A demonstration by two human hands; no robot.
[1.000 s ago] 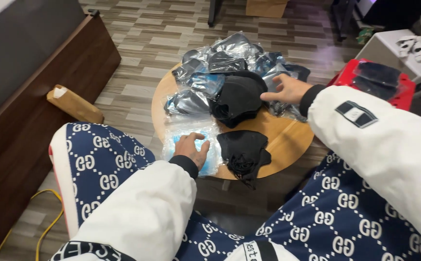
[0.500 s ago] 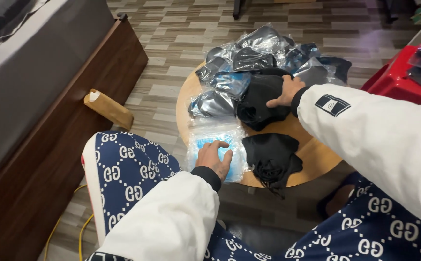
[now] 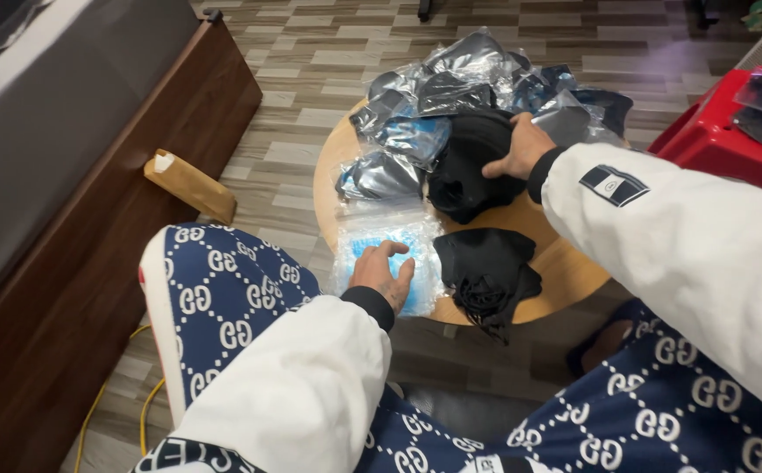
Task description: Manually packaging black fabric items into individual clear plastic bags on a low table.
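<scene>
My left hand (image 3: pixel 383 274) rests flat, fingers spread, on a clear plastic bag with a light blue item (image 3: pixel 390 241) at the near edge of a small round wooden table (image 3: pixel 565 263). My right hand (image 3: pixel 521 145) grips a black fabric piece (image 3: pixel 469 166) in the middle of the table. A second black fabric piece (image 3: pixel 486 271) lies crumpled at the table's near edge, partly hanging over. Behind them sits a heap of several clear plastic bags holding dark items (image 3: pixel 460 83).
A dark wooden bed frame (image 3: pixel 74 263) with a grey mattress runs along the left. A brown paper packet (image 3: pixel 190 184) leans against it. A red plastic stool (image 3: pixel 723 140) with bagged dark items stands at right. A yellow cable (image 3: pixel 101 403) lies on the floor.
The view has shifted so the table sits further right and closer. My left hand stays on the blue bag; my right hand stays on the black fabric, gripping it more firmly.
</scene>
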